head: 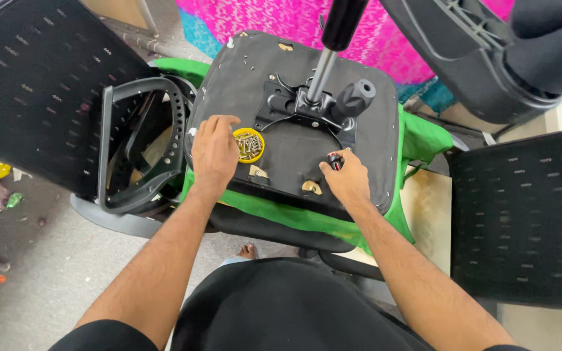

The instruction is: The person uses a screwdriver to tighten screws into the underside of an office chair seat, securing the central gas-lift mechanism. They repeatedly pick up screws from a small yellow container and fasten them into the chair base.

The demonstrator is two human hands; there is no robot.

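A yellow dish of screws (pixel 249 144) sits on the black underside of an upturned office chair seat (pixel 372 140), left of the seat's middle and just below its black metal mechanism plate (pixel 294 107). The person's left hand (pixel 214 151) rests at the dish's left rim, fingers curled loosely over the seat, the fingertips reaching toward the screws; whether a screw is pinched between them cannot be told. The right hand (pixel 346 177) lies on the seat's lower right part, thumb and fingers pressed together around a small black tool with a red band (pixel 335 160), its tip set against the seat near the plate's lower right corner. A silver gas-lift column (pixel 322 73) rises from the plate, with a black ribbed knob (pixel 355 97) just to its right. Green fabric (pixel 424 138) shows beneath the seat's edges. A black curved armrest frame (pixel 139 146) lies to the left, beside a black mesh panel (pixel 30 84); another mesh panel (pixel 521 214) stands at right.
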